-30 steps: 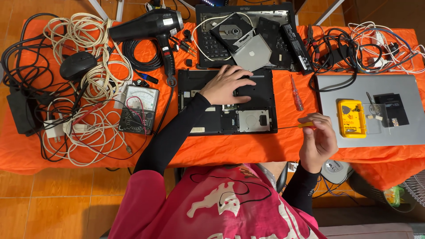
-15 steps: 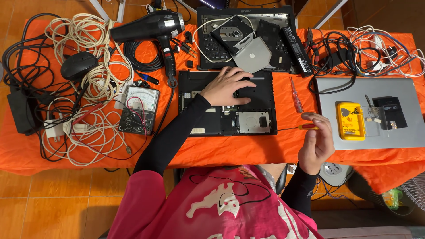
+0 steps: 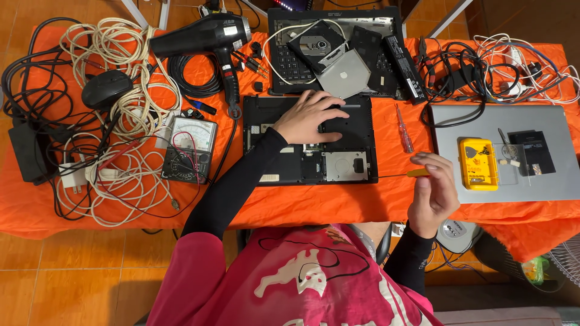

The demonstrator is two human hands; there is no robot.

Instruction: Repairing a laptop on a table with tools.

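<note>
A black laptop base (image 3: 356, 139), turned bottom side up with its panel off, lies in the middle of the orange-covered table (image 3: 314, 202). My left hand (image 3: 311, 116) rests flat on it, fingers spread, holding nothing. My right hand (image 3: 432, 193) is closed on a thin screwdriver with a yellow handle (image 3: 417, 173); its shaft points left, toward the base's right edge. A second screwdriver with a clear red handle (image 3: 403, 130) lies on the cloth between the base and a closed silver laptop (image 3: 544, 181).
A yellow parts box (image 3: 477, 164) and a black component sit on the silver laptop. Behind the base lie a keyboard deck, an optical drive (image 3: 317, 43) and a black heat gun (image 3: 202, 35). Left: an analog multimeter (image 3: 190, 148), a mouse and tangled cables. More cables at the far right.
Both hands stay almost where they were. My right hand and the yellow-handled screwdriver have shifted only slightly.
</note>
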